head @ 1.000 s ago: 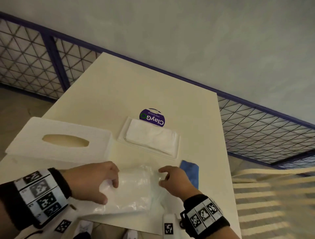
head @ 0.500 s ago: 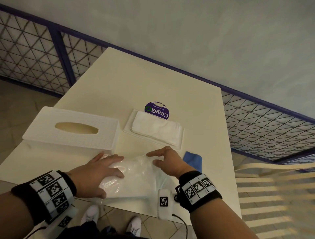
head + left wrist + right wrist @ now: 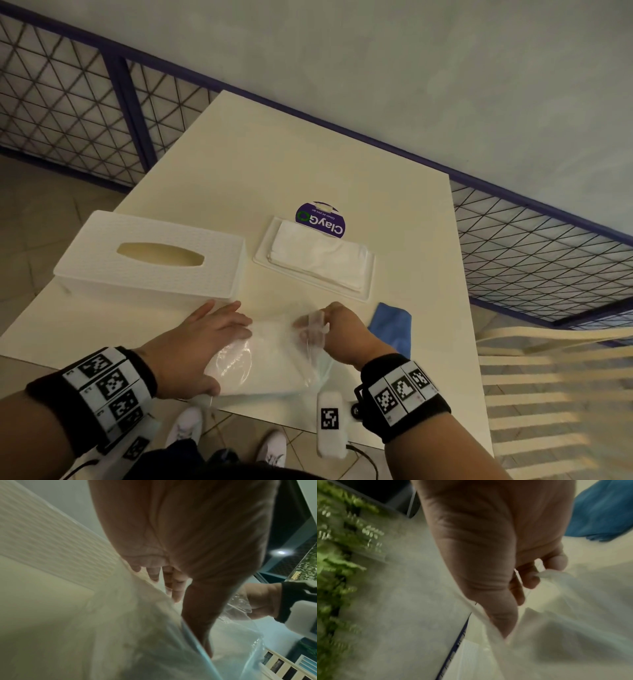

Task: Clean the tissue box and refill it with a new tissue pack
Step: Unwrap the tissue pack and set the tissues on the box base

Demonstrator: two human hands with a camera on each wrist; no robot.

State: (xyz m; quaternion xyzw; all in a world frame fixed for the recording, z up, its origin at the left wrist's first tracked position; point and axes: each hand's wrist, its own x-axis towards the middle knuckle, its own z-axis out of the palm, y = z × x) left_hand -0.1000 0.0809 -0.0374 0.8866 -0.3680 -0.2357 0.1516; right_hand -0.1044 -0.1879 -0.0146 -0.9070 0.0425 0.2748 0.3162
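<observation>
1. The clear plastic-wrapped white tissue pack [image 3: 270,363] lies on the cream bench [image 3: 274,164], just in front of the white textured tissue box [image 3: 150,257].
2. Left hand [image 3: 202,346] lies flat on the pack, fingers straight.
3. Right hand [image 3: 337,329] pinches the wrapper's raised edge.

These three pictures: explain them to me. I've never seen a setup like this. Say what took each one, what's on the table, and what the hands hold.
No machine: a person wearing cameras. The wide picture comes from the head, the two close ones from the wrists. On the table lie a white tissue box, a tray of tissues, a blue cloth and a plastic-wrapped tissue pack. The left hand lies flat on the pack, fingers straight. The right hand pinches the wrapper, pulling it up.
</observation>
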